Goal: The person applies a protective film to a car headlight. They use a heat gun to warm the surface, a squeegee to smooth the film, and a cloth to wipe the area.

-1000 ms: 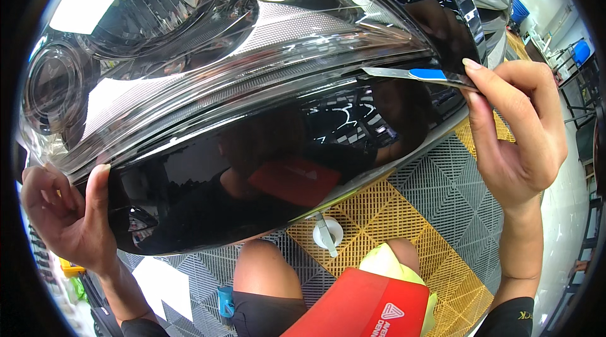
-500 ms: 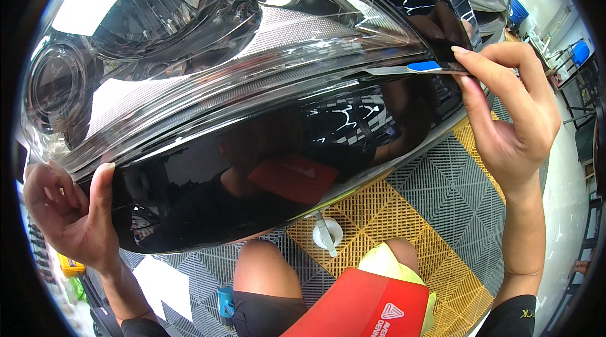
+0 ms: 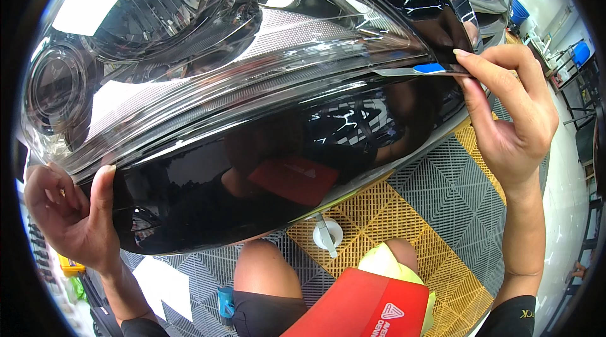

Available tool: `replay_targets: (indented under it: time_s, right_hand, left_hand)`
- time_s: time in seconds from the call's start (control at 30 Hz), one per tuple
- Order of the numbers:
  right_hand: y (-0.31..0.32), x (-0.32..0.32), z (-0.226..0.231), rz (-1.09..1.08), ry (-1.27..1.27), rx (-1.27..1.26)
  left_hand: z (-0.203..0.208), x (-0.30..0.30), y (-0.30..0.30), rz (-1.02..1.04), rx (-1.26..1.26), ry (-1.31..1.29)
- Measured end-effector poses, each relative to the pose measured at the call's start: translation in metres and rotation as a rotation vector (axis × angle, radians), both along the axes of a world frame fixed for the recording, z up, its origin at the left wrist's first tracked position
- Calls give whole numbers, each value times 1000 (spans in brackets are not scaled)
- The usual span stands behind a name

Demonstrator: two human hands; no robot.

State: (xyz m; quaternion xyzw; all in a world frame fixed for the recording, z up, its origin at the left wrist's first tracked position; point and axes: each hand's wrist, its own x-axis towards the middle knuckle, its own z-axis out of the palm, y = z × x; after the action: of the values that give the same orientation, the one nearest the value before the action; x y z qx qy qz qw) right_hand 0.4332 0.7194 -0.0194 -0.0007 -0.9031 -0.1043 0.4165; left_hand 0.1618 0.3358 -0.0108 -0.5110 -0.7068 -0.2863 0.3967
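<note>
Both hands are on the glossy black car panel (image 3: 252, 166), which fills the view from 9 to 2 o'clock: the left hand (image 3: 72, 214), at 8 o'clock, is clamped on its lower edge with the thumb on the face, and the right hand (image 3: 505, 116), at 2 o'clock, pinches a thin strip with a blue tab (image 3: 416, 70) against the seam below the headlight (image 3: 189, 34). If the pinch slips, the strip may spring off or crease; nails could mark the gloss. At 6 o'clock, a red box (image 3: 360, 308) rests above the grid floor (image 3: 429, 210).

Bright overhead light glares off the glossy headlight (image 3: 208, 84); fisheye edges bend, darken.
</note>
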Motion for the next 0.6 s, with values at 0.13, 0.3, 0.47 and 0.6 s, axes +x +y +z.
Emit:
replay_targets:
  time_s: [0.13,0.3,0.47,0.6]
  right_hand:
    - [2,1,0,3,1,5]
    - [4,3,-2,3,-5,0]
    - [4,4,-3,-6,-11,-28]
    - [4,6,-4,-7,-6,-36]
  left_hand:
    - [3,0,-1,0,-37,14]
    - [0,0,-2,22,-18,4]
    - [-2,0,-2,23,10,-15]
    - [-1,0,-2,21,-3,-12]
